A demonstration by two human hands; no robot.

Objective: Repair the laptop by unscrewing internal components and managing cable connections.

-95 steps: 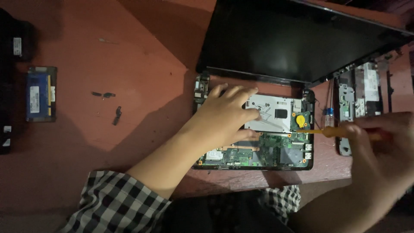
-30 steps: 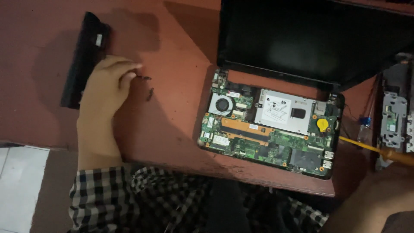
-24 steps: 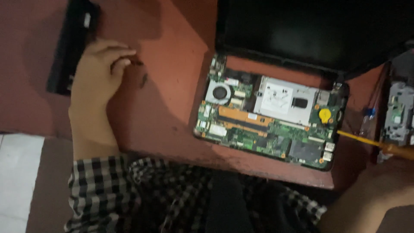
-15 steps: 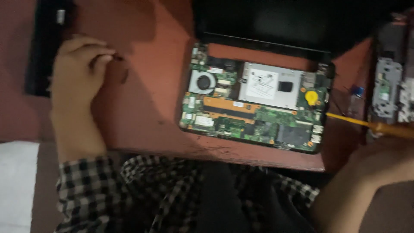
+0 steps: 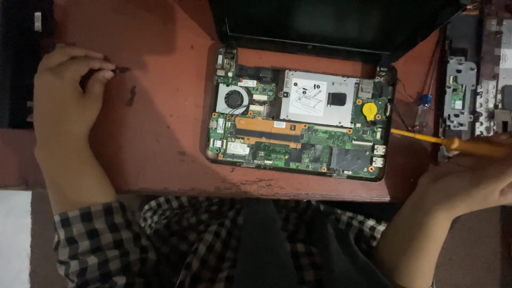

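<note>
An opened small laptop (image 5: 298, 128) lies on the reddish table (image 5: 160, 106), its green circuit board, round fan, silver drive cover and yellow coin cell exposed. My left hand (image 5: 66, 93) rests at the table's left, thumb and fingertips pinched beside small dark screws (image 5: 129, 96); whether it holds one I cannot tell. My right hand (image 5: 474, 178) grips an orange-handled screwdriver (image 5: 448, 143), its yellow shaft pointing left at the laptop's right edge.
A long black battery pack (image 5: 21, 58) lies at the far left. The removed keyboard frame with metal brackets (image 5: 474, 90) lies at the right. The dark screen (image 5: 330, 21) stands open at the back. My checked shirt fills the bottom.
My left hand left the laptop's board and went to the screws at the table's left. The view has since shifted so the laptop sits centred. The screwdriver stays in my right hand.
</note>
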